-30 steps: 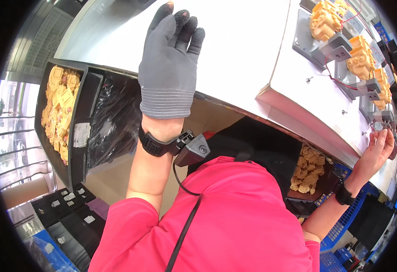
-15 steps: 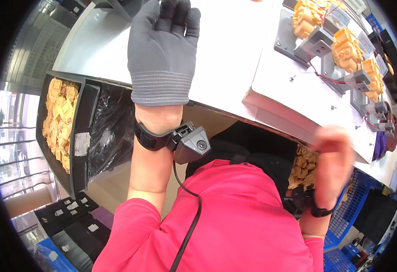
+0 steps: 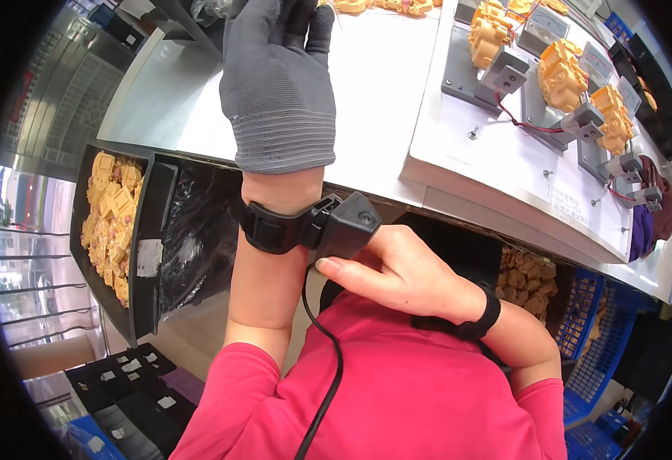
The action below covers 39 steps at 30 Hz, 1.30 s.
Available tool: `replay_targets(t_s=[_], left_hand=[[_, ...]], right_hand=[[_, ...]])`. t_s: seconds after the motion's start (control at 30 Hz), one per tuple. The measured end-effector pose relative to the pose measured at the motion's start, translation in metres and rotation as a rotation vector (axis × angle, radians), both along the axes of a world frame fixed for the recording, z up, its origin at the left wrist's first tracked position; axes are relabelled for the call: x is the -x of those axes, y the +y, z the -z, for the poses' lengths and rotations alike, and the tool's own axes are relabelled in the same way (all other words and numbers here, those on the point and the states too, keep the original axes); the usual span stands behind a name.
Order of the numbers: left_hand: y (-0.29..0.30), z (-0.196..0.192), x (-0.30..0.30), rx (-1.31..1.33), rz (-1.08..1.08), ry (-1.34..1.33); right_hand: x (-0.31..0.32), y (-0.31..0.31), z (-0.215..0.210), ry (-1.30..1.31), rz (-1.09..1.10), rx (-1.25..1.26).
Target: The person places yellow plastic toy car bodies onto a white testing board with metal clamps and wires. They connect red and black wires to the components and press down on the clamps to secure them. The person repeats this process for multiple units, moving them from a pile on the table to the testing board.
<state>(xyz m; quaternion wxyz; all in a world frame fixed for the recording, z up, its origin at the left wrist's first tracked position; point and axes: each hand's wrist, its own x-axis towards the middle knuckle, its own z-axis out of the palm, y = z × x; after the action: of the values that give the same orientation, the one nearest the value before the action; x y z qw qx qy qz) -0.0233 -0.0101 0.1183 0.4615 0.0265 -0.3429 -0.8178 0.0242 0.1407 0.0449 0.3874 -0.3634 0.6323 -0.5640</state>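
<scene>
My left hand [image 3: 278,100], in a dark grey knit glove, reaches over the white table. Its fingers stretch toward the upper edge, where the tips are cut off, and I see nothing held in them. A small dark camera [image 3: 351,225] sits on a black strap [image 3: 271,228] around my left wrist. From the camera a black cable [image 3: 330,330] runs down over my pink shirt. My bare right hand [image 3: 420,280] is closed about this camera, thumb at its lower edge and the other fingers partly hidden behind it. A black band circles my right wrist.
To the right, orange molded parts [image 3: 562,75] sit on grey fixtures with red wires, on a raised white board [image 3: 458,165]. A black bin [image 3: 146,253] of yellowish parts stands left; more parts [image 3: 526,280] and a blue basket [image 3: 593,345] are at lower right.
My right hand has come in from the right, where it was blurred, and taken hold of the wrist camera. The view has shifted slightly, bringing orange parts into sight at the top.
</scene>
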Motion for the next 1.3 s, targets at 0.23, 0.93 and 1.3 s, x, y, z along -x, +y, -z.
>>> replay_targets(t_s=[0.23,0.93,1.3], left_hand=[[-0.006,-0.003,-0.001,0.604,-0.246,-0.158],[-0.027,0.021,0.002,0.244,0.186,-0.090],[0.010,0.049,-0.012,0.285,0.386,-0.515]], right_hand=[[-0.001,0.006,-0.019,-0.180,0.004,-0.041],[0.022,0.052,-0.044,0.193,0.098,-0.056],[0.059,0.232,-0.056,0.588,1.210,0.098]])
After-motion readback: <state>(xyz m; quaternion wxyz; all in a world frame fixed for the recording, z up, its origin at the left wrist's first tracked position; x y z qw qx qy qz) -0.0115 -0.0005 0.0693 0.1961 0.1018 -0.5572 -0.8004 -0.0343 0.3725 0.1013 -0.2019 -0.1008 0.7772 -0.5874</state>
